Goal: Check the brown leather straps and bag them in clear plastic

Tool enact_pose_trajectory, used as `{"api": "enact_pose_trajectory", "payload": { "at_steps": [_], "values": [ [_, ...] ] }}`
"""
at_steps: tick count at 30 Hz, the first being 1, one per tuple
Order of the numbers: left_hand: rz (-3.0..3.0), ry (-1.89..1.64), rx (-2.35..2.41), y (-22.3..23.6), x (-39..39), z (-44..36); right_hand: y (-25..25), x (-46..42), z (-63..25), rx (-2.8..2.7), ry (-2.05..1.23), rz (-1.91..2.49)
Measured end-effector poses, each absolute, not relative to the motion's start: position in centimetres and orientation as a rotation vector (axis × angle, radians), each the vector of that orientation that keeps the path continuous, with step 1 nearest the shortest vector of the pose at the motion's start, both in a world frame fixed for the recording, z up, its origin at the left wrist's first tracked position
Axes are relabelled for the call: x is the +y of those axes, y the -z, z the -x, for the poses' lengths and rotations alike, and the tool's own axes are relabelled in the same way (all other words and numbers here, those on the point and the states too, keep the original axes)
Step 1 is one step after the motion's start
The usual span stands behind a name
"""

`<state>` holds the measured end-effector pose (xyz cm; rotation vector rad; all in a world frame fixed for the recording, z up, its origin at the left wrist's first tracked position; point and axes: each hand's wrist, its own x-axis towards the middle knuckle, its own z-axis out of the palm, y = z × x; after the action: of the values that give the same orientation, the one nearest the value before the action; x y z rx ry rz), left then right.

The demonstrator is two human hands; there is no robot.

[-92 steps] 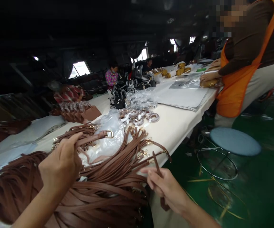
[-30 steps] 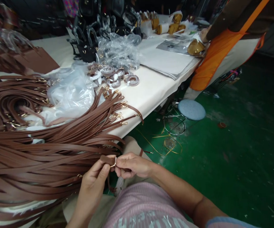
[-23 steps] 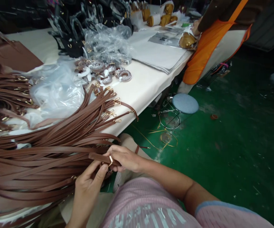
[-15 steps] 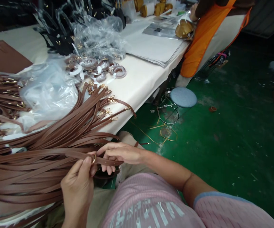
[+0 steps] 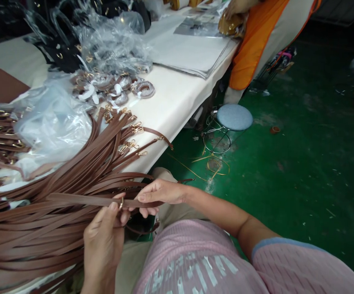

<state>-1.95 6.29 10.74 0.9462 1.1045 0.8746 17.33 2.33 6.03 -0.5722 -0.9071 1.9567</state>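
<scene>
Near the table's front edge I hold one brown leather strap [image 5: 88,200] level in both hands. My left hand [image 5: 103,241] pinches a small gold buckle [image 5: 121,203] threaded on it, thumb and forefinger closed. My right hand [image 5: 158,196] grips the strap's end just right of the buckle, fingers closed round it. Under and left of the hands lies a thick pile of brown straps [image 5: 36,228] with gold clips [image 5: 131,145] at their far ends.
On the white table [image 5: 177,102] lie clear plastic bags [image 5: 54,122], wrapped ring handles [image 5: 143,87], black handbags [image 5: 60,53] and grey sheets [image 5: 189,53]. A person in an orange apron [image 5: 256,36] works at the far end. A round stool [image 5: 234,117] stands on the green floor.
The strap has slid left through the buckle between my hands, so more of it now sticks out to the left. The view has dropped from the far table to my lap.
</scene>
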Motion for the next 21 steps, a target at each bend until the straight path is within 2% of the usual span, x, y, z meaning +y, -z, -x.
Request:
{"api": "enact_pose_trajectory", "payload": {
  "at_steps": [5,12,18,21],
  "values": [
    [-0.786,-1.125,1.111,-11.5,9.4,4.2,-4.4,2.1,-19.9,-0.987,-1.859,0.735],
    [-0.761,-1.14,1.11,-11.2,9.6,5.6,-2.8,1.2,-21.3,-0.942,-1.761,0.877],
    [-0.891,-1.193,1.138,-11.4,8.0,4.3,-2.5,1.6,-20.2,-1.04,-1.673,1.069],
    [-0.917,-1.221,1.136,-11.4,7.2,3.3,-2.9,1.9,-18.8,-1.1,-1.611,1.028]
  ]
}}
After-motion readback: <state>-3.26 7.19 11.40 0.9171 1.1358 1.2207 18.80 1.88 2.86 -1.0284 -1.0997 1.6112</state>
